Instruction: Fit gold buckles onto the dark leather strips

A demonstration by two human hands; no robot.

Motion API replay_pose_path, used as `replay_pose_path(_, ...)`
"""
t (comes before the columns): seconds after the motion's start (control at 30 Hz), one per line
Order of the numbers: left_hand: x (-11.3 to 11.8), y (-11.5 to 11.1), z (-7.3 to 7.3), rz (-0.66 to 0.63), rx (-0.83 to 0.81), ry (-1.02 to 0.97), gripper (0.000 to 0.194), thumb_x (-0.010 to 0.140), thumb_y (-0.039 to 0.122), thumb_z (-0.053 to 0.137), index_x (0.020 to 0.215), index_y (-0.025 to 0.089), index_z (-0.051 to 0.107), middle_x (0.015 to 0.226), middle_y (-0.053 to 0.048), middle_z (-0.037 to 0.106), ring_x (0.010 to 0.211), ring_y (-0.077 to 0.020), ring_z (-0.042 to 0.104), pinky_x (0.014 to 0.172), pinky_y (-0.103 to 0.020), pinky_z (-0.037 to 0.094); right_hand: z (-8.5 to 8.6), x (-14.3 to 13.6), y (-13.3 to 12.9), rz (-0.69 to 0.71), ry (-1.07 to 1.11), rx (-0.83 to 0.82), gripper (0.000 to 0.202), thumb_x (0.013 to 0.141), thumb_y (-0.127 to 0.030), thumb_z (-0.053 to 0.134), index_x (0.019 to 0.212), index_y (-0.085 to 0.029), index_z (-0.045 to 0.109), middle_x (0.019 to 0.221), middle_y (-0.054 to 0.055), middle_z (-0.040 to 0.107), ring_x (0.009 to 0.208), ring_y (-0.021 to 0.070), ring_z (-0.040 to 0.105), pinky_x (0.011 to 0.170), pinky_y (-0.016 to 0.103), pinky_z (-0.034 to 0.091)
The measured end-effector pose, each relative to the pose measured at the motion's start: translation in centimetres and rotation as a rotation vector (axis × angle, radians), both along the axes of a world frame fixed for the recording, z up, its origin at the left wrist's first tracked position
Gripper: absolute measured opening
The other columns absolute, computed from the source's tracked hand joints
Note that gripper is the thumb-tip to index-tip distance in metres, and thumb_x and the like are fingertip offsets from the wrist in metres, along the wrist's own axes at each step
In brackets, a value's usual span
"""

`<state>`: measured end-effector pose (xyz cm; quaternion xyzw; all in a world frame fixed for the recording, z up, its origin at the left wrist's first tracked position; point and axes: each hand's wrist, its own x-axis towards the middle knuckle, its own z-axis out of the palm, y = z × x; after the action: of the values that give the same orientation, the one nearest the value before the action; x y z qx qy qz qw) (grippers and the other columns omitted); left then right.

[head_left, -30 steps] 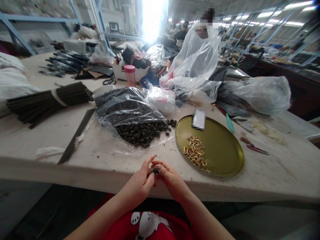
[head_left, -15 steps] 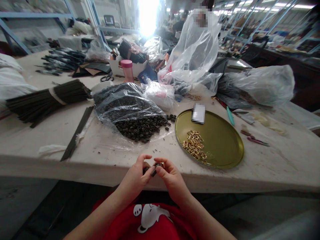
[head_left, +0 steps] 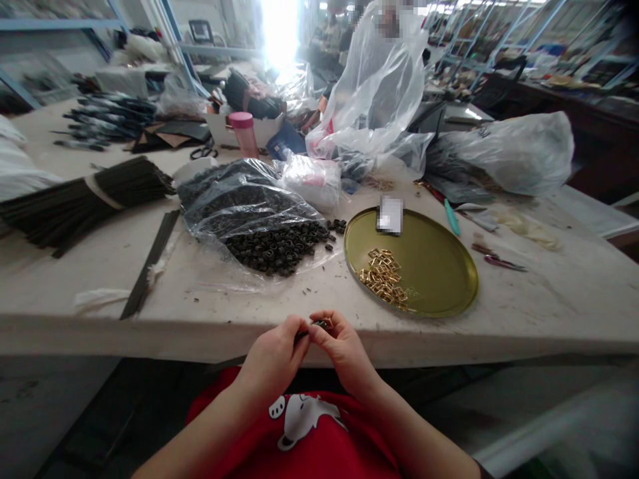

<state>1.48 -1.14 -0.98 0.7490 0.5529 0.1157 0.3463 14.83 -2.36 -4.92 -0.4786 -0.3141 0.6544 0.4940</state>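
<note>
I see buckles (head_left: 383,278) on the tray (head_left: 439,266), loops (head_left: 277,249) half in a bag (head_left: 239,193) left of it, strips (head_left: 54,203) farther left, a jar (head_left: 244,138) behind the bag.

A red garment (head_left: 324,460) with a white cartoon animal print (head_left: 301,420) is worn.

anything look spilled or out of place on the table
Yes: a few small dark loops lie loose beside the clear plastic bag, just left of the gold tray, straggling from the main heap as if spilled.
</note>
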Motion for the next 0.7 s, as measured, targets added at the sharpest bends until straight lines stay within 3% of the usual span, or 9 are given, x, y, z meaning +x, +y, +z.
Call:
replay_pose_path(0.23,-1.4,0.4,0.3,-0.076,-0.438,-0.387,0.011,0.080,0.027,0.046,0.074,0.018,0.045,0.063,0.004,0.048,0.060,-0.0121,0.048,0.056,-0.022,0.037,1.1,1.4,-0.4,0.266,-0.391,0.192,0.006,0.074,-0.020,0.053,0.070,-0.017,0.048,0.059,-0.006,0.042,0.053,0.0075,0.035,0.049,0.020,0.028)
replay_pose_path(0.43,-1.5,0.6,0.1,-0.063,-0.498,-0.372,0.009,0.078,0.025,0.049,0.074,0.017,0.049,0.066,0.003,0.052,0.063,-0.0127,0.049,0.058,-0.022,0.038,0.9,1.8,-0.7,0.421,-0.179,0.076,0.010,0.081,-0.027,0.043,0.075,-0.019,0.042,0.054,-0.007,0.040,0.046,0.0065,0.036,0.044,0.018,0.028)
replay_pose_path(0.63,-2.0,1.4,0.4,-0.048,-0.614,-0.437,0.022,0.076,0.024,0.053,0.097,0.016,0.052,0.073,0.002,0.058,0.063,-0.0125,0.053,0.059,-0.023,0.040,0.6,2.1,-0.7,0.315,-0.235,0.020,0.003,0.079,-0.022,0.043,0.081,-0.020,0.044,0.050,-0.009,0.036,0.043,0.0067,0.032,0.041,0.018,0.025)
replay_pose_path(0.7,-2.2,1.6,0.3,-0.020,-0.711,-0.463,0.020,0.075,0.024,0.054,0.092,0.014,0.054,0.071,0.001,0.060,0.060,-0.0118,0.052,0.056,-0.022,0.039,0.6,2.0,-0.6,0.297,-0.262,0.019,0.003,0.078,-0.020,0.042,0.080,-0.020,0.045,0.049,-0.009,0.036,0.043,0.0070,0.032,0.041,0.018,0.024)
